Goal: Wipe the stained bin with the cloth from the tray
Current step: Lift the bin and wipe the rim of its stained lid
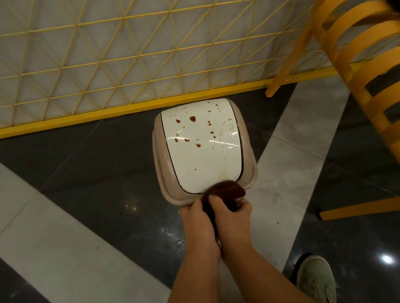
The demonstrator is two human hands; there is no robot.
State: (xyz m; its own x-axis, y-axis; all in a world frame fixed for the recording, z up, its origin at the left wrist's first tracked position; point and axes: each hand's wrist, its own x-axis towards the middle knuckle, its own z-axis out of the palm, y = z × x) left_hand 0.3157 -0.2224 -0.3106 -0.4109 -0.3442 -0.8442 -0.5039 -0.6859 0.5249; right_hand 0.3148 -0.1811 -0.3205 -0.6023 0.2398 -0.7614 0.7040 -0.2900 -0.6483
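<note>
Cloth bunched at the bin's near edge

Both hands, left [198, 226] and right [231, 218], clutch the soft brown cloth [224, 194], which should wad easily; beyond, the bin [203, 148] lid looks glossy, slick, spotted with stains on the floor.

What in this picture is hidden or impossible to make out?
Head view only:
- The bin: only its stained lid shows; the body beneath is hidden by the lid.
- The cloth: partly covered by the left hand and right hand gripping it.
- The tray: not in view.
- The yellow chair: cut off by the right edge.
- The shoe: cut off by the bottom edge.
</note>
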